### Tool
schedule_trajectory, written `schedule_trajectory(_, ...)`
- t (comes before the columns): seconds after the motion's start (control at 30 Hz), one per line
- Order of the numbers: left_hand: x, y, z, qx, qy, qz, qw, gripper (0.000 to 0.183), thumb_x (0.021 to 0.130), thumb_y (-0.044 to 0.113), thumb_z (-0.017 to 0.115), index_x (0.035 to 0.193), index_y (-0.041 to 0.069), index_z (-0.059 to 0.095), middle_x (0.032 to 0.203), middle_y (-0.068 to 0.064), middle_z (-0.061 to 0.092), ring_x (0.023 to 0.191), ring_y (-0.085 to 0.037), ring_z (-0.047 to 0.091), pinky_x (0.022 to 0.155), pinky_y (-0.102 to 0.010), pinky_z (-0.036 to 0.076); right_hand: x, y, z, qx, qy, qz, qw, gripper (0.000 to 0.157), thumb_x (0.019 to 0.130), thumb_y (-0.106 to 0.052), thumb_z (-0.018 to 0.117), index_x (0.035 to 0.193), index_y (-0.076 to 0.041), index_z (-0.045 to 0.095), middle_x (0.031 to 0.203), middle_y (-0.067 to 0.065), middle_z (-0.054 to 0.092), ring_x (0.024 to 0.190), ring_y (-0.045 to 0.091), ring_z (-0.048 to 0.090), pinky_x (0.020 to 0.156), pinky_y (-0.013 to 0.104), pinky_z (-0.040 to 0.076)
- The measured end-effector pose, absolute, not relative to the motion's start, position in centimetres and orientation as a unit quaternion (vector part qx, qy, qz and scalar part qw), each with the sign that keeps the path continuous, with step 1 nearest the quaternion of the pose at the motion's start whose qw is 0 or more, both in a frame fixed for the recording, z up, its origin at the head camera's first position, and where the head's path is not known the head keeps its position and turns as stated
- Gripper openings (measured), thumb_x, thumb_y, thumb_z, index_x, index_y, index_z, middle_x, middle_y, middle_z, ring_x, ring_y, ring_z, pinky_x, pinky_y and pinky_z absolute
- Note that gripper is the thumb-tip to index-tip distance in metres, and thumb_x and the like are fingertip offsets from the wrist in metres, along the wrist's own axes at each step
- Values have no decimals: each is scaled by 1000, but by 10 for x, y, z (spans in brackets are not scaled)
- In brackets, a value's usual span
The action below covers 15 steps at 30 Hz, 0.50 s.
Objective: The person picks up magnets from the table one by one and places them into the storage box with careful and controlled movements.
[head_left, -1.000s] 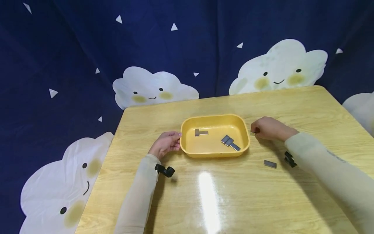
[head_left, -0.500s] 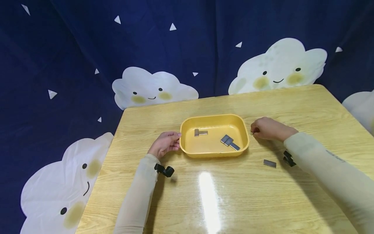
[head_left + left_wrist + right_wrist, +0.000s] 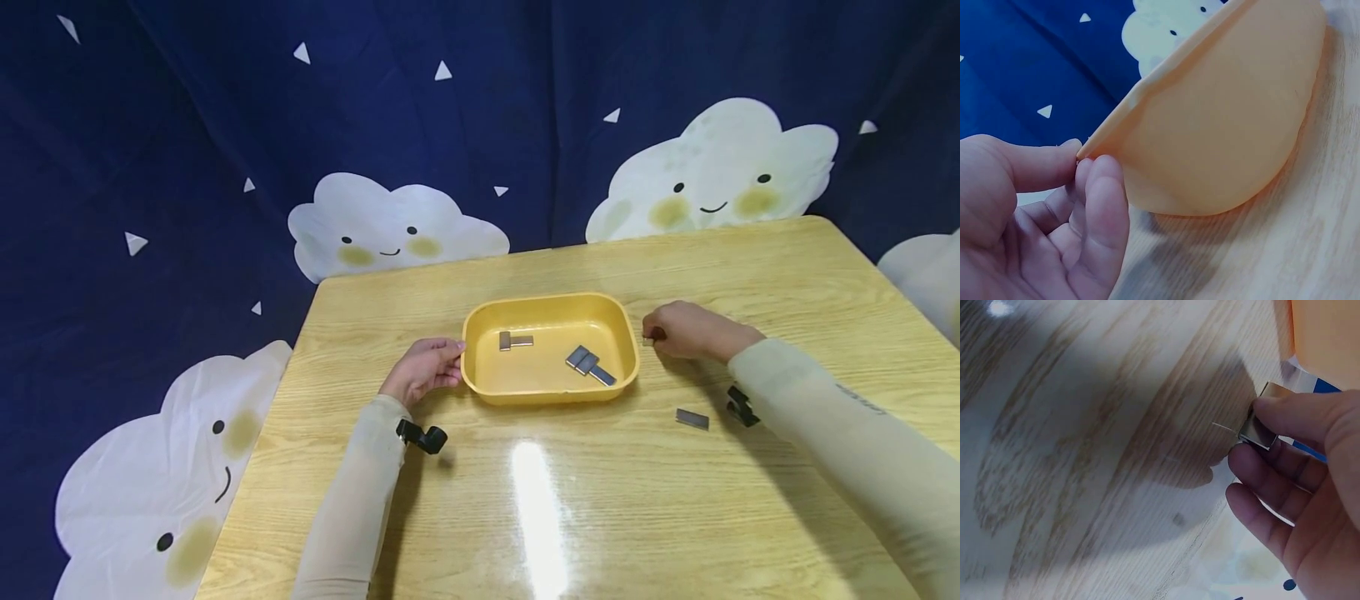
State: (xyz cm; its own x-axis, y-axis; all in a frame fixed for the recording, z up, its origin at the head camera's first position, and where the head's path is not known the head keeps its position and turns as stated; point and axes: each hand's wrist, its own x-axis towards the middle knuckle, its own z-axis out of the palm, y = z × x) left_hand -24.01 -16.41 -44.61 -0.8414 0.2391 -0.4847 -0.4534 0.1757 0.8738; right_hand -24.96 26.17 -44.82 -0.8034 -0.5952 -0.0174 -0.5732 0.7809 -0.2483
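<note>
A shallow yellow plastic tray sits on the wooden table. My left hand pinches its left rim between thumb and fingers, as the tray wall in the left wrist view also shows. To the right of the tray, my right hand holds a small shiny rectangular metal block between thumb and fingertips, close over the table. Inside the tray lie dark metal bars: a T-shaped pair at left and an overlapping cluster at right.
One loose dark metal bar lies on the table nearer to me, below the right hand. Behind the table's far edge hangs a dark blue curtain with white clouds and triangles.
The metal block at my right fingertips shifts slightly, showing less and then a little more. Both hands and the tray stay almost in place.
</note>
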Motion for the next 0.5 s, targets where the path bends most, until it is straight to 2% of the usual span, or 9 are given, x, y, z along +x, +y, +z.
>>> schedule_trajectory(0.2, -239, -164, -445, -72, 718, 637, 271, 21, 102, 21, 57, 107, 0, 60, 75, 1, 61, 60, -8, 59, 55, -18, 54, -249, 266, -449, -334, 933, -132, 14, 12, 77, 5, 67, 79, -8, 68, 73, 0, 64, 65, 11, 50, 61, 31, 47)
schedule_trajectory(0.4, -239, -164, -445, -72, 721, 634, 270, 19, 102, 20, 57, 104, 2, 60, 73, 2, 60, 59, -8, 58, 54, -18, 53, -248, 264, -444, -312, 940, -129, 48, 7, 84, -2, 68, 84, -8, 70, 78, -1, 67, 71, 10, 54, 66, 33, 51)
schedule_trajectory(0.5, -239, -163, -444, -70, 721, 636, 266, 20, 102, 18, 56, 108, 0, 60, 74, 1, 60, 60, -8, 57, 54, -18, 52, -247, 264, -440, -308, 942, -122, 59, 6, 84, -3, 69, 85, -8, 71, 80, -1, 68, 73, 10, 55, 68, 33, 51)
